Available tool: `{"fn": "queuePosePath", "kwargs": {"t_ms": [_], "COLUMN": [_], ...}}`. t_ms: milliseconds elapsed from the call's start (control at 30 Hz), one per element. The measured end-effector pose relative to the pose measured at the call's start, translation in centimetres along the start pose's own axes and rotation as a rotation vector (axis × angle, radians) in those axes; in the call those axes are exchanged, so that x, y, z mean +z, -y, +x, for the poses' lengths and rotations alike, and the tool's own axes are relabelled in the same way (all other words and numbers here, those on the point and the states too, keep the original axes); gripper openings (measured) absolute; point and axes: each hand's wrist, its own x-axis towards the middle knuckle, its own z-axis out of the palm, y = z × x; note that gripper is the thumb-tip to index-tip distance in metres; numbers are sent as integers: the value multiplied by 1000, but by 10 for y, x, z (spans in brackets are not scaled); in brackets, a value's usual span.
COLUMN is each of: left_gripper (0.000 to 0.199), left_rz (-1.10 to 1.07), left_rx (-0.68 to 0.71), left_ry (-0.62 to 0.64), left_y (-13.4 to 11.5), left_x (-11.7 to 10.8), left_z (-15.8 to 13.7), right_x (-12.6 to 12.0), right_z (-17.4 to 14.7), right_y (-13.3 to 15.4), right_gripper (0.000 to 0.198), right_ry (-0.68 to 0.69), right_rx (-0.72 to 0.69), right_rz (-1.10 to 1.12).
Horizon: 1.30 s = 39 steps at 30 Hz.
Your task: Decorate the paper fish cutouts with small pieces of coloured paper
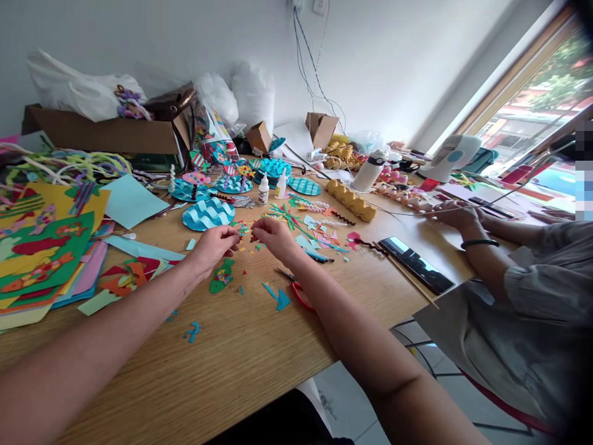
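Green paper fish (221,276) lying on the tabletop (259,371), just on the near side of the left hand (214,244)! That hand curls, fingertips bunched near the thumb; the right hand (277,238) faces it, also curled, and whether either grips anything, we can't tell. Tiny paper scraps (243,228) lie between them. Red-handled scissors (302,296) sit partly behind the right forearm; farther off, two small bottles (263,191) stand upright.

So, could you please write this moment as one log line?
left hand: near paper scraps, grip unclear | right hand: beside it, grip unclear | green paper fish: on tabletop
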Motion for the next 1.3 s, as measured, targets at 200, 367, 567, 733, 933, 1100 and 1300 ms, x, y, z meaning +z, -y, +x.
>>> {"fn": "queuePosePath", "kwargs": {"t_ms": [200, 367, 567, 733, 933, 1100, 1300], "left_gripper": [18, 8, 8, 17, 25, 27, 18], "left_rz": [-184, -245, -238, -237, -234, -219, -196], "left_rx": [2, -77, -103, -78, -29, -40, -56], "left_ry": [135, 89, 71, 77, 83, 93, 48], "left_y": [-2, 2, 9, 11, 10, 10, 7], "left_x": [7, 13, 7, 8, 13, 13, 7], "left_z": [-7, -1, 7, 7, 7, 5, 4], "right_x": [-1, -4, -9, -5, 4, 5, 2], "right_z": [-1, -4, -3, -6, -12, -10, -10], "right_y": [-1, 5, 1, 0, 2, -3, -1], "right_gripper": [3, 3, 2, 4, 11, 14, 15], "right_ry": [-63, -98, -116, -41, -26, -33, -45], "right_rx": [56, 81, 57, -92, -210, -219, -213], "right_rz": [132, 197, 88, -299, -570, -595, -567]}}
